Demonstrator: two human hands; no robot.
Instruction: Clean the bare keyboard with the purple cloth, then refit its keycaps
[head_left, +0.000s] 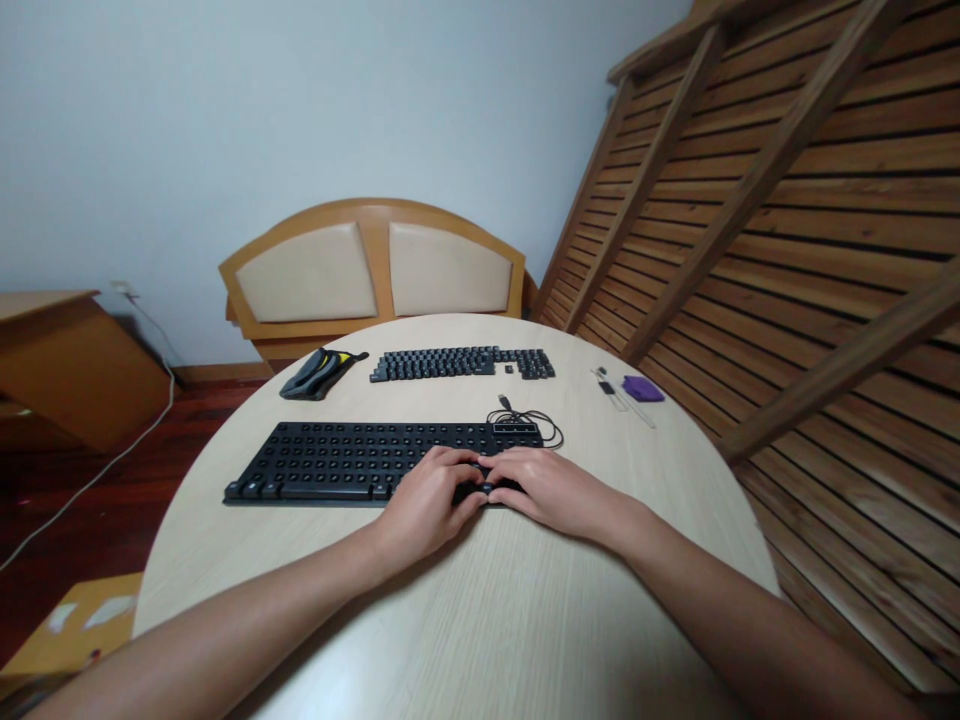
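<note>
A black keyboard [330,460] lies in front of me on the round table; most of its key positions are bare switches, while the bottom row has some keycaps on. At its lower right part my left hand [431,495] and my right hand [559,490] meet, with fingers bent and tips almost touching. Between the fingertips sits a small dark keycap [488,488], pinched from both sides and partly hidden. The keyboard's cable [551,425] is coiled at its upper right corner. Farther back, the loose black keycaps [435,363] are laid out in keyboard order.
Black-and-yellow gloves [319,373] lie at the table's back left. On the right are a purple cloth [643,388] and a thin wire tool [630,400]. A padded headboard [375,260] stands behind the table [465,620], and wooden slats [787,250] lean at right.
</note>
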